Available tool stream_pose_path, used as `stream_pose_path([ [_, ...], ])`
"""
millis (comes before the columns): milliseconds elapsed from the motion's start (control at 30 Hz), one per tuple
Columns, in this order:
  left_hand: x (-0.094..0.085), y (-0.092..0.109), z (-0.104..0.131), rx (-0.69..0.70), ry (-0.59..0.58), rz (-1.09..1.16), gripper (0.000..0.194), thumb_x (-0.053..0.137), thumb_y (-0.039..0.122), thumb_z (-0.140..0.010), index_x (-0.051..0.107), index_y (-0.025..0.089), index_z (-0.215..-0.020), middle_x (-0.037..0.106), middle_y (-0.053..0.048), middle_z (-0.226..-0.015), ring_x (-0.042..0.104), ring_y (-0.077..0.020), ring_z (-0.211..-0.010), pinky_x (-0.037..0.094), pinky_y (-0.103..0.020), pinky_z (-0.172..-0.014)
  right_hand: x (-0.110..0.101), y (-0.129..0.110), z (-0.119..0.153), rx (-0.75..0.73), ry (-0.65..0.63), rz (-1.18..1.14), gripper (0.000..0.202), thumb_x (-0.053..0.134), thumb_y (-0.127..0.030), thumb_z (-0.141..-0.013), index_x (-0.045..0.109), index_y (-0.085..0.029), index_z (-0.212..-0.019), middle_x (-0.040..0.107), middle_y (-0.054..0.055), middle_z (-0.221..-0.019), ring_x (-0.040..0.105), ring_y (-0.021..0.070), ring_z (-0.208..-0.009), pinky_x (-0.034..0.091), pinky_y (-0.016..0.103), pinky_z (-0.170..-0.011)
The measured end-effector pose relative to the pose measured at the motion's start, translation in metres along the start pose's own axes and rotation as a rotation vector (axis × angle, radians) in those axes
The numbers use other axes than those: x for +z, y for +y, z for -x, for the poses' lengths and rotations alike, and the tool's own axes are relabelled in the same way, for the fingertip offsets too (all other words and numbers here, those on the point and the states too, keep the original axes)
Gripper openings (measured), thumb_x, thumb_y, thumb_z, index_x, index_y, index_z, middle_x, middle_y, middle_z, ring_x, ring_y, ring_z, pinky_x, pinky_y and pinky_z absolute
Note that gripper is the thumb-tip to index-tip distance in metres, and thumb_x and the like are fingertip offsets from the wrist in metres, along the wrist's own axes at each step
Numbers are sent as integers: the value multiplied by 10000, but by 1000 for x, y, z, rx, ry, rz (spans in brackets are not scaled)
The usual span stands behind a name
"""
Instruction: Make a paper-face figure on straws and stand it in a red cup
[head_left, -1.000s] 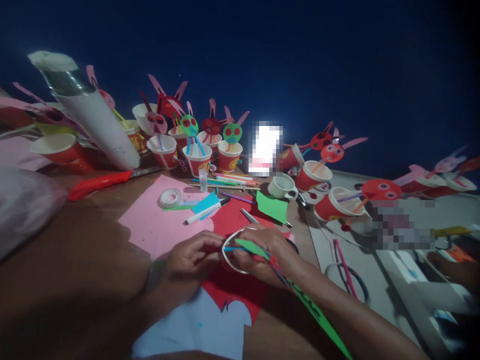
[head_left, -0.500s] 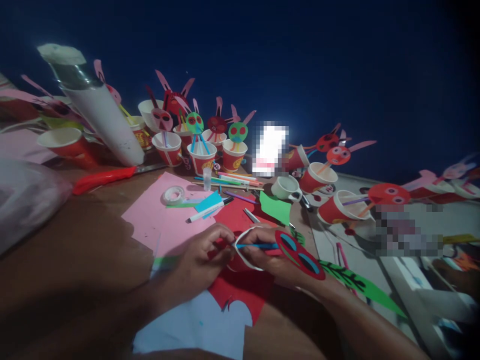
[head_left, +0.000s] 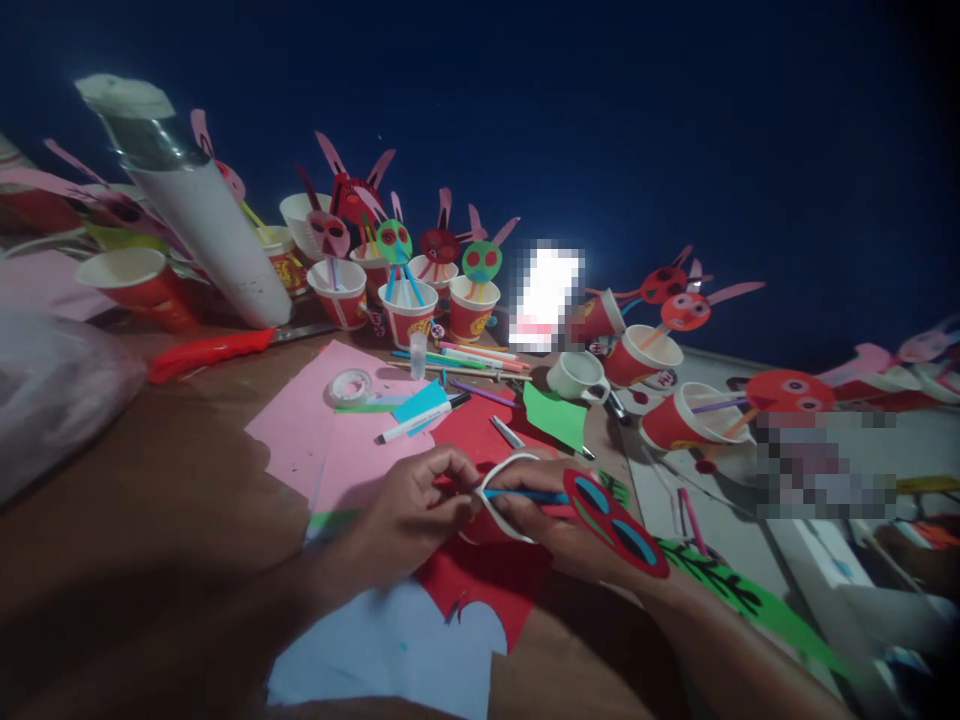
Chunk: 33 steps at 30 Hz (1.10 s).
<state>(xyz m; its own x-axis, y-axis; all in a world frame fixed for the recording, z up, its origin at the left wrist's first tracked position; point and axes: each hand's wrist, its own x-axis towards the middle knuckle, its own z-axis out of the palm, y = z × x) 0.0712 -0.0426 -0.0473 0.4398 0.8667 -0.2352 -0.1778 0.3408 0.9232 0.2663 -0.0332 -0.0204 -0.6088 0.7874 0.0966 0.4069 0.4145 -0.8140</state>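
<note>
A red paper cup (head_left: 480, 522) with a white rim lies tipped on its side between my hands, its mouth toward the right. My right hand (head_left: 544, 510) reaches into its mouth, fingers gripping the cup wall. My left hand (head_left: 424, 505) is closed in a pinch at the cup's near-left side; what lies between the fingertips is hidden. A blue stick (head_left: 529, 495) runs from the cup to a red paper face (head_left: 615, 525) with blue eyes, resting over my right wrist. A green paper ear (head_left: 757, 605) with black markings extends from the face.
Red, pink and pale blue paper sheets (head_left: 390, 650) lie under and around my hands. Ahead are a tape roll (head_left: 349, 387), marker (head_left: 421, 419), scissors (head_left: 506, 432), white mug (head_left: 577, 377) and red-handled knife (head_left: 214, 355). Several decorated cups (head_left: 407, 310) and a tall bottle (head_left: 202, 230) stand behind.
The view has shifted slightly, so my hands, cup and paper face appear a little farther right. My hands keep nearly the same hold on the cup.
</note>
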Motion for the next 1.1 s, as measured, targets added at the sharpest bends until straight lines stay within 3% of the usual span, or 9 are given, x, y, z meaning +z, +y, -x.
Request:
stream_pose_path([
  [133, 1, 3, -1, -76, -18, 27, 367, 765, 387, -642, 513, 157, -778, 534, 25, -719, 496, -95, -605, 354, -222, -567, 0, 0, 0, -7, 9, 9, 237, 449, -275, -934, 653, -171, -876, 646, 30, -757, 579, 136, -694, 430, 238, -648],
  [367, 4, 3, 2, -44, -24, -42, 402, 724, 471, -675, 508, 159, -807, 563, -8, -763, 549, -144, -691, 409, -265, -629, -1, 0, 1, 7, 6, 9, 248, 479, -315, -923, 656, -167, -833, 636, 20, -731, 566, 123, -654, 424, 229, -633],
  [633, 3, 1, -8, -47, -30, 37, 448, 806, 440, -568, 513, 141, -728, 510, 36, -677, 467, -91, -616, 337, -217, -578, 2, 8, 4, -47, 15, -14, 279, 464, -354, -933, 649, -164, -845, 630, 21, -710, 580, 133, -679, 438, 243, -683],
  [1100, -2, 0, 3, -80, -6, 95, 353, 787, 381, -630, 604, 119, -778, 628, -26, -735, 600, -155, -713, 437, -262, -675, 3, 4, 2, -38, 5, 16, 234, 500, -320, -912, 656, -166, -832, 647, 25, -734, 579, 129, -663, 436, 246, -686],
])
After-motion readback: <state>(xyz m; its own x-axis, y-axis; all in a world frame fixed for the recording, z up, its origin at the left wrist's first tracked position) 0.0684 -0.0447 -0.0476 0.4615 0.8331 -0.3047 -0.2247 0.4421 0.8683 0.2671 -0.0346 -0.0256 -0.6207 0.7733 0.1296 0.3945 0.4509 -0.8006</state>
